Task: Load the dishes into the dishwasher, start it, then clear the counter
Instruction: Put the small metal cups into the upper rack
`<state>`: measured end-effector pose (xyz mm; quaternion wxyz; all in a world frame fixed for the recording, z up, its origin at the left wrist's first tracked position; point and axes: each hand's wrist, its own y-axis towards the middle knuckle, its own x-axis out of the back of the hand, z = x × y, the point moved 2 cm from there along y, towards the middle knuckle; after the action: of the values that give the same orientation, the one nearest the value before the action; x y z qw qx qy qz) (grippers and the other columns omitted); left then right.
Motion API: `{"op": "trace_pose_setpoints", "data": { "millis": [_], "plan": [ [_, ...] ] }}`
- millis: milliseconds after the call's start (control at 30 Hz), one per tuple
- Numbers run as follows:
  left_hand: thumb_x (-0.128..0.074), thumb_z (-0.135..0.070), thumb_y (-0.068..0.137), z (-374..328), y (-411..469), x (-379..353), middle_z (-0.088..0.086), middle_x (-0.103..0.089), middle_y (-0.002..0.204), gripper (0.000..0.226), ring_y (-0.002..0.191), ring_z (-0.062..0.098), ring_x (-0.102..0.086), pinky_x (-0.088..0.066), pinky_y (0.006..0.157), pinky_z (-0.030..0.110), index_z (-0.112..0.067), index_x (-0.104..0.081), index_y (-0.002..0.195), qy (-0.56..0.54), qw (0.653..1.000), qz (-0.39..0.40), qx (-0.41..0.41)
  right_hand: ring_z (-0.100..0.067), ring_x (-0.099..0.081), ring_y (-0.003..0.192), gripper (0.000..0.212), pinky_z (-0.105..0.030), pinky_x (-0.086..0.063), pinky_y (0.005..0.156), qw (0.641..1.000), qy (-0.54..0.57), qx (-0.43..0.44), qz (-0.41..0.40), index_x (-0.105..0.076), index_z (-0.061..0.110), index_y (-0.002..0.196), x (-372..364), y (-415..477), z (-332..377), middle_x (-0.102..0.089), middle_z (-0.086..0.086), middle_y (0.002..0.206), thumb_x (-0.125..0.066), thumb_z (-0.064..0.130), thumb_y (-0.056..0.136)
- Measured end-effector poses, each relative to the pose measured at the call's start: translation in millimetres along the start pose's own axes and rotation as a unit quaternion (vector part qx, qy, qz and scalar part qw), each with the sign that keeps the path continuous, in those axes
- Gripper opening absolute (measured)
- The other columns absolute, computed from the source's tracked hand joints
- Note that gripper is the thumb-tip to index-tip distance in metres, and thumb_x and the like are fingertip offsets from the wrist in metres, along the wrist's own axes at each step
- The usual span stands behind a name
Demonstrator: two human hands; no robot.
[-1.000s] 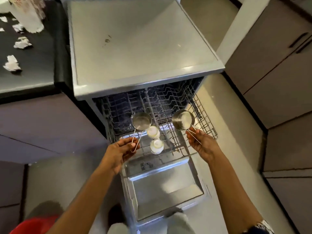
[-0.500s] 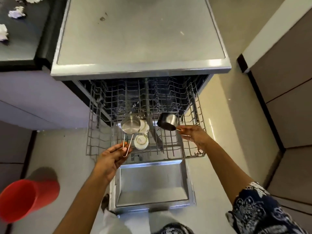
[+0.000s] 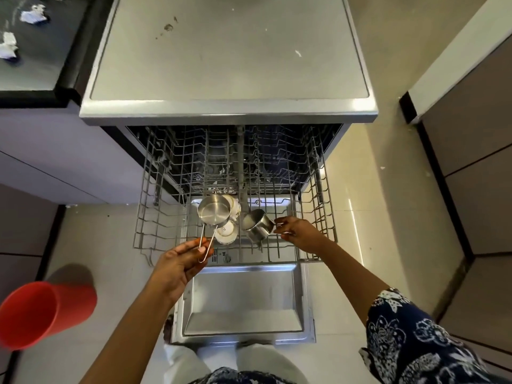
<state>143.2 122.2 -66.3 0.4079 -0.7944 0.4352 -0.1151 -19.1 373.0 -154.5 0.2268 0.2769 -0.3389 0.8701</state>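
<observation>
The dishwasher's wire rack (image 3: 155, 217) is pulled out over the open door (image 3: 243, 300). My left hand (image 3: 182, 261) pinches the wire handle of a steel measuring cup (image 3: 214, 209), held upright with its mouth up above the rack's front. My right hand (image 3: 299, 234) grips the handle of a second steel measuring cup (image 3: 257, 224), which is tilted on its side and low against the rack wires. Two small white cups (image 3: 227, 232) stand in the rack between the steel ones, partly hidden by the left cup.
The dishwasher's grey top (image 3: 230, 51) fills the upper middle. A dark counter (image 3: 36, 45) at the upper left carries crumpled paper scraps (image 3: 33, 16). A red bin (image 3: 41, 314) stands on the floor at lower left. Cabinets (image 3: 476, 162) line the right side.
The right steel cup has tipped from mouth-up to lying on its side and dropped lower into the rack. The left cup stays upright. The view has shifted downward.
</observation>
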Motion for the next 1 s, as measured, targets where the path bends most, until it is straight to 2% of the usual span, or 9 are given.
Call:
{"op": "trace_pose_setpoints", "data": {
  "millis": [200, 333, 533, 700, 867, 1000],
  "plan": [
    [-0.055, 0.003, 0.087, 4, -1, 1, 0.013, -0.072, 0.101, 0.024, 0.085, 0.018, -0.071, -0.057, 0.074, 0.026, -0.005, -0.065, 0.107, -0.001, 1.0, -0.003, 0.004, -0.017, -0.048, 0.123, 0.033, -0.028, -0.037, 0.106, 0.999, -0.037, -0.002, 0.017, -0.064, 0.02, 0.12, -12, 10, -9, -0.046, 0.002, 0.141, -0.059, 0.009, 0.089],
    [-0.055, 0.002, 0.087, 5, 1, 1, 0.015, -0.071, 0.103, 0.025, 0.09, 0.021, -0.069, -0.058, 0.072, 0.025, -0.005, -0.064, 0.109, 0.0, 1.0, -0.007, 0.008, -0.017, -0.05, 0.122, 0.03, -0.025, -0.035, 0.103, 0.997, -0.069, -0.01, 0.016, -0.065, 0.02, 0.118, -18, 13, -14, -0.052, 0.001, 0.136, -0.061, 0.014, 0.089],
    [-0.055, 0.003, 0.087, 6, 3, -6, 0.009, -0.073, 0.091, 0.021, 0.077, 0.015, -0.072, -0.058, 0.066, 0.021, -0.007, -0.066, 0.101, 0.003, 1.0, -0.005, 0.009, -0.019, -0.059, 0.105, 0.026, -0.029, -0.047, 0.089, 0.98, -0.195, -0.03, -0.025, -0.06, 0.023, 0.117, -15, 11, -25, -0.061, -0.002, 0.12, -0.056, 0.022, 0.092],
    [-0.055, 0.003, 0.087, 8, 5, -8, 0.007, -0.073, 0.088, 0.02, 0.077, 0.015, -0.071, -0.058, 0.064, 0.021, -0.009, -0.067, 0.098, 0.004, 1.0, -0.004, 0.009, -0.019, -0.062, 0.089, 0.018, -0.028, -0.051, 0.082, 0.957, -0.284, -0.066, 0.005, -0.056, 0.017, 0.11, -16, 12, -31, -0.065, -0.005, 0.1, -0.054, 0.015, 0.092],
    [-0.055, 0.003, 0.087, 10, 7, -7, 0.006, -0.074, 0.087, 0.019, 0.077, 0.015, -0.072, -0.058, 0.065, 0.021, -0.009, -0.067, 0.097, 0.002, 1.0, 0.001, 0.012, -0.023, -0.062, 0.102, 0.027, -0.031, -0.05, 0.09, 0.94, -0.321, -0.115, 0.028, -0.057, 0.01, 0.117, -28, 15, -33, -0.064, -0.01, 0.111, -0.059, 0.011, 0.09],
    [-0.055, 0.003, 0.088, 9, 9, -6, 0.005, -0.074, 0.086, 0.019, 0.076, 0.014, -0.072, -0.058, 0.066, 0.021, -0.008, -0.067, 0.097, 0.003, 1.0, 0.001, 0.012, -0.024, -0.062, 0.105, 0.033, -0.031, -0.049, 0.091, 0.943, -0.301, -0.137, 0.027, -0.054, 0.008, 0.122, -29, 12, -31, -0.063, -0.012, 0.115, -0.059, 0.008, 0.089]
  ]
}}
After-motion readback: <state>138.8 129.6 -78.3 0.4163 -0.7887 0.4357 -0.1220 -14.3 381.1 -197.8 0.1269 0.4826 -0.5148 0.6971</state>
